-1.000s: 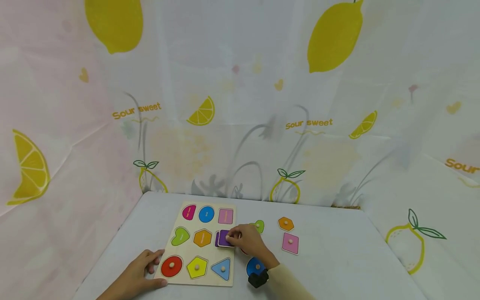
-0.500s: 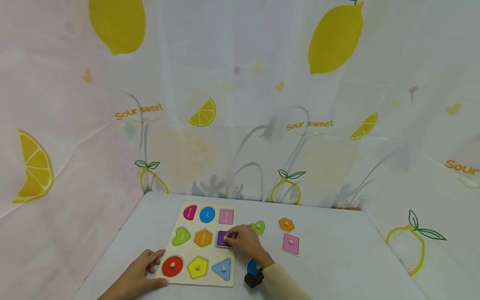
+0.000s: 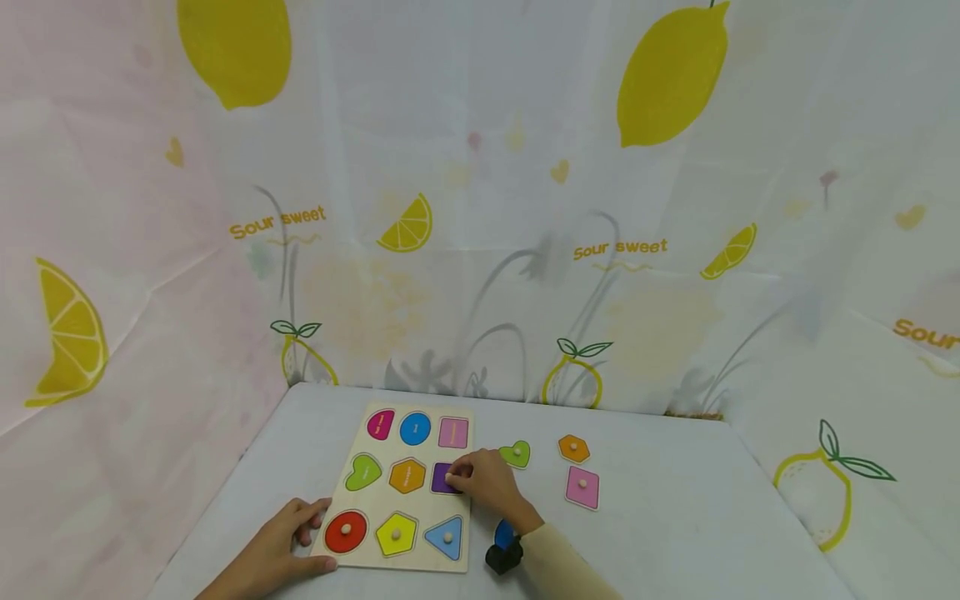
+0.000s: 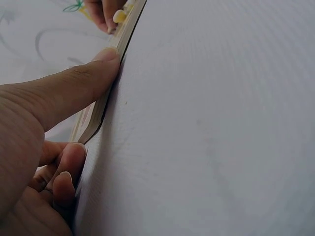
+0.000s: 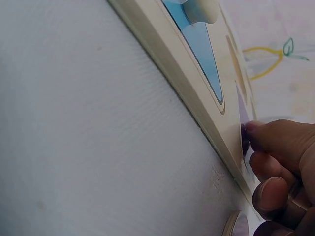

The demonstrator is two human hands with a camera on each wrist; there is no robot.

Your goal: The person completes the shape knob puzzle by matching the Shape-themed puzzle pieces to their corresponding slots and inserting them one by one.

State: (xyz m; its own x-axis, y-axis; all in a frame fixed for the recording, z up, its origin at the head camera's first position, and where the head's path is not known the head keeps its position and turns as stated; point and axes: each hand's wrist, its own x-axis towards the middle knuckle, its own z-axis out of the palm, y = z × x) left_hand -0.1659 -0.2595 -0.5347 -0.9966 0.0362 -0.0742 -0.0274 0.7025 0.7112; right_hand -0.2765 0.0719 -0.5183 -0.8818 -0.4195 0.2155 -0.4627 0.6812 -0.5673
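Purple square wooden piece with round knob (image 3: 438, 480): on the board, middle row, right-hand column, lined up with its recess; can't tell if fully seated. Left hand (image 3: 283, 540) holds the near-left corner of the flat pale-wood puzzle board (image 3: 375, 504), thumb on the near edge, fingers bent at the left edge. Near row, all in recesses: red round knobbed piece (image 3: 337, 537), yellow pentagon knobbed piece (image 3: 396, 543), light-blue triangle knobbed piece (image 3: 444, 546). Right hand (image 3: 491, 485) is over the board's right edge, thumb and index nearly closed, pinching the purple piece's knob. Key relation: purple piece is right at those fingertips, ahead and left of the right wrist; right hand much nearer than left. Sides look about equal, no clear long axis. Further right, on the white table (image 3: 697, 508): blue round-edged piece (image 3: 503, 532), mostly hidden; green heart-shaped knobbed piece (image 3: 517, 455) just beyond the hand; orange hexagonal knobbed piece (image 3: 574, 450); pink square knobbed piece (image 3: 582, 488).
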